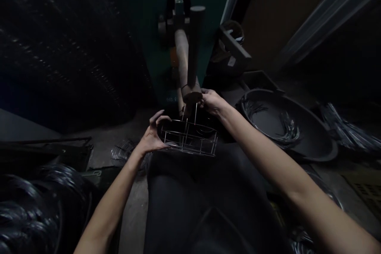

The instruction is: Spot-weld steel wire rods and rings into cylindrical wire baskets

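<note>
A round wire basket frame (190, 139) of thin shiny rods sits above my lap, just below the end of a machine arm (192, 94). At its left side is my left hand (153, 137), the thumb along the lower wire and the fingers curled around the upper rim. Thin upright wires rise from the frame to the machine's tip. Beside that tip, my right hand (210, 101) is closed with its fingertips pinched together; whatever they hold is hidden by the machine and the dim light.
A wide dark basin (315, 135) with bundles of bent wire stands at right, more wire bundles (348, 127) beyond it. Coils of wire rings (32, 206) lie at lower left. The green machine body (143, 0) rises ahead, with a bin (229, 43) at its right.
</note>
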`<state>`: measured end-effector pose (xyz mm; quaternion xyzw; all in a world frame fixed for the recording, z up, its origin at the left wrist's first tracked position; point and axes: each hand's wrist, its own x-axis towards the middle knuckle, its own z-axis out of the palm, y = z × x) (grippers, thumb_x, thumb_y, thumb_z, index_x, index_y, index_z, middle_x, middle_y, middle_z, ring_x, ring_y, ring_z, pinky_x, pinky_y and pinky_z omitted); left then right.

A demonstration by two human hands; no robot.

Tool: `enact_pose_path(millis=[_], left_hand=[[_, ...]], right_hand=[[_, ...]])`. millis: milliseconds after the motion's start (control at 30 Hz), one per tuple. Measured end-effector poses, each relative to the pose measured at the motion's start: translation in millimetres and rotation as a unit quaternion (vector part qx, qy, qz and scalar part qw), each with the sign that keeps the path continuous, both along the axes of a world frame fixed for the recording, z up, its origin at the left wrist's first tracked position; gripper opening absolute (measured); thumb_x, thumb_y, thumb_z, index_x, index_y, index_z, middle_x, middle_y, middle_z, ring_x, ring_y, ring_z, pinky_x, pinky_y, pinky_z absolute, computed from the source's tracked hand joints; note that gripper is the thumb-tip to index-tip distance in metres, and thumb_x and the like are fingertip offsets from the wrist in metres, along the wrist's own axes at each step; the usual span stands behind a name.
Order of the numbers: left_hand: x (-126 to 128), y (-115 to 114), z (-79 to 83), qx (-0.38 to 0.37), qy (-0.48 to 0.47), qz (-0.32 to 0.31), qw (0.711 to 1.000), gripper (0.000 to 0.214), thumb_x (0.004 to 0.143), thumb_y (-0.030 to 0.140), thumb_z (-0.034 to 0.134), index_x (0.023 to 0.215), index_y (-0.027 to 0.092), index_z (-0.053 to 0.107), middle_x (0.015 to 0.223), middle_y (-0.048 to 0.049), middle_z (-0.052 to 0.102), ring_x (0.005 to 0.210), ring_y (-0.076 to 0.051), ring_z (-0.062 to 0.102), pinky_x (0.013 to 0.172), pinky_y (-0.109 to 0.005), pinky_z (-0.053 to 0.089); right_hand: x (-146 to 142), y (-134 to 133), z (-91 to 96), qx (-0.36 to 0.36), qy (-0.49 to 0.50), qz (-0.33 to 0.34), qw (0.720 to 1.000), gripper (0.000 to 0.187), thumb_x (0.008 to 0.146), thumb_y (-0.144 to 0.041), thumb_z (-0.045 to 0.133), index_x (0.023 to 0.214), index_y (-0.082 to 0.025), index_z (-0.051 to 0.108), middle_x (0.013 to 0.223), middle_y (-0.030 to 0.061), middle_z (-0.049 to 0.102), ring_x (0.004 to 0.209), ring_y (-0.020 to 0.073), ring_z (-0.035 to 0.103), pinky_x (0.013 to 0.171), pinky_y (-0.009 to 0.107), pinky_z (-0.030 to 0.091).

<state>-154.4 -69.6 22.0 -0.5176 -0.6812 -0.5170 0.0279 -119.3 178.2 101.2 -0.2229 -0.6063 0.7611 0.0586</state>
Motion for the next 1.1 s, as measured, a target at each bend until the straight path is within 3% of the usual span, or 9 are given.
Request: enact_pose_path(millis=[200,367,500,600,733,867,933,1000,1100], left_hand=[[65,0,-10.3,-0.014,0.112,0.001,0.994,0.094,0.065,0.045,0.081,0.141,0.029,0.027,0.118,-0.0121,0.057,0.104,-0.026,0.056,0.089,-0.044,0.046],[149,13,-28.9,-0.046,0.276,0.056,0.959,0.06,0.07,0.032,0.079,0.123,0.04,0.052,0.115,-0.0073,0.062,0.098,-0.025,0.054,0.085,-0.042,0.037],[221,9,-23.6,-0.056,0.301,0.088,0.948,0.048,0.075,0.039,0.075,0.119,0.045,0.057,0.11,-0.0031,0.064,0.099,-0.021,0.055,0.082,-0.035,0.036],[221,-8,6.5,-0.056,0.232,0.07,0.969,0.06,0.077,0.041,0.072,0.132,0.043,0.047,0.123,-0.0039,0.06,0.112,-0.024,0.055,0.088,-0.038,0.041],[155,-29,43.3,-0.022,0.011,0.189,0.982,0.07,0.08,0.047,0.067,0.142,0.03,0.038,0.136,-0.0091,0.052,0.126,-0.03,0.048,0.103,-0.05,0.04],[135,-32,58.8,-0.019,-0.236,0.099,0.966,0.046,0.09,0.041,0.055,0.134,0.026,0.05,0.094,-0.0043,0.069,0.073,-0.014,0.066,0.072,-0.031,0.056],[157,-25,67.8,0.036,-0.373,0.07,0.925,0.039,0.095,0.036,0.049,0.133,0.026,0.051,0.063,0.0037,0.061,0.038,-0.006,0.046,0.042,-0.018,0.044],[186,-9,77.5,0.069,-0.487,0.055,0.869,0.039,0.094,0.037,0.05,0.131,0.025,0.052,0.054,0.0066,0.055,0.029,-0.003,0.033,0.033,-0.015,0.031],[209,32,81.0,0.086,-0.595,0.034,0.799,0.043,0.089,0.044,0.056,0.123,0.018,0.058,0.059,0.0033,0.06,0.035,-0.005,0.045,0.038,-0.017,0.039]], right_hand=[[68,6,2.6,0.158,-0.061,0.002,0.986,0.021,0.089,-0.036,0.059,0.086,-0.015,0.057,0.055,-0.0041,0.05,0.043,0.0054,0.039,0.041,0.018,0.031],[139,4,2.8,0.439,-0.139,0.044,0.887,0.034,0.081,-0.042,0.064,0.104,-0.017,0.062,0.071,0.0021,0.062,0.065,0.0147,0.056,0.061,0.026,0.042],[196,-3,8.9,0.516,-0.144,0.089,0.84,0.037,0.087,-0.035,0.052,0.118,-0.015,0.056,0.071,0.0032,0.064,0.063,0.0175,0.059,0.064,0.029,0.045],[239,-5,13.2,0.547,-0.08,0.098,0.828,0.041,0.088,-0.036,0.049,0.122,-0.014,0.052,0.079,0.0055,0.067,0.065,0.0185,0.063,0.065,0.03,0.048],[276,4,14.1,0.556,0.027,0.118,0.822,0.031,0.093,-0.032,0.043,0.119,-0.018,0.054,0.099,0.0093,0.069,0.08,0.0183,0.068,0.07,0.028,0.05],[254,14,-1.7,0.534,0.039,0.13,0.834,0.027,0.095,-0.032,0.041,0.112,-0.019,0.058,0.095,0.0081,0.07,0.082,0.0183,0.068,0.074,0.028,0.05],[219,15,-18.0,0.517,0.026,0.142,0.844,0.029,0.096,-0.032,0.04,0.114,-0.019,0.059,0.096,0.0075,0.071,0.085,0.0192,0.068,0.078,0.03,0.05],[178,15,-35.5,0.506,-0.006,0.151,0.849,0.031,0.097,-0.03,0.039,0.118,-0.019,0.059,0.102,0.0078,0.072,0.091,0.0204,0.068,0.084,0.031,0.05],[135,10,-51.5,0.523,-0.073,0.186,0.828,0.037,0.094,-0.025,0.045,0.128,-0.017,0.056,0.12,0.0122,0.066,0.108,0.0248,0.063,0.093,0.035,0.046]])
